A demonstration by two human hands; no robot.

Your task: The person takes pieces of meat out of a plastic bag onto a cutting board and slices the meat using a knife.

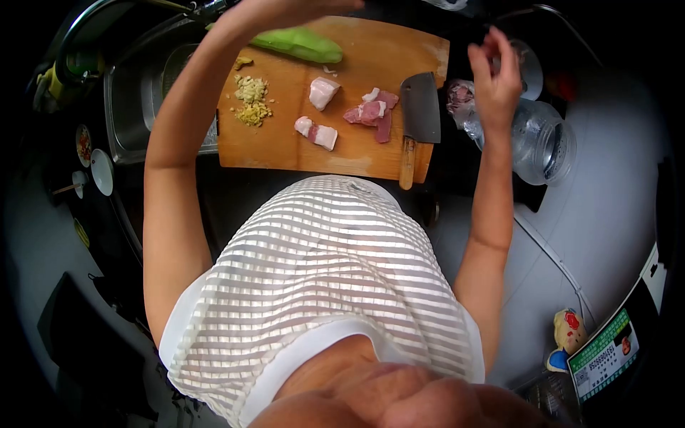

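Observation:
My left hand (303, 8) reaches across the far side of the wooden cutting board (285, 150), partly cut off by the top edge; the finger that shows is stretched out. Beneath that forearm lies a peeled green gourd-like vegetable (303, 44). To the board's right, my right hand (497, 71) is raised, fingers loosely bent and apart, nothing visible in them. Nearest to it are a clear bag with something reddish inside (460, 96) and a large clear jar (539, 143). On the board rest a cleaver (421, 107), pink meat slices (371, 112), two fatty pieces (324, 93) and chopped garlic-like bits (251, 89).
A metal sink (128, 107) with a faucet (68, 43) stands left of the board. Farther left are a white bowl (102, 172) and a small dish of chopped red bits (83, 145). A white cable (549, 253) runs at the right, above a green printed card (605, 357).

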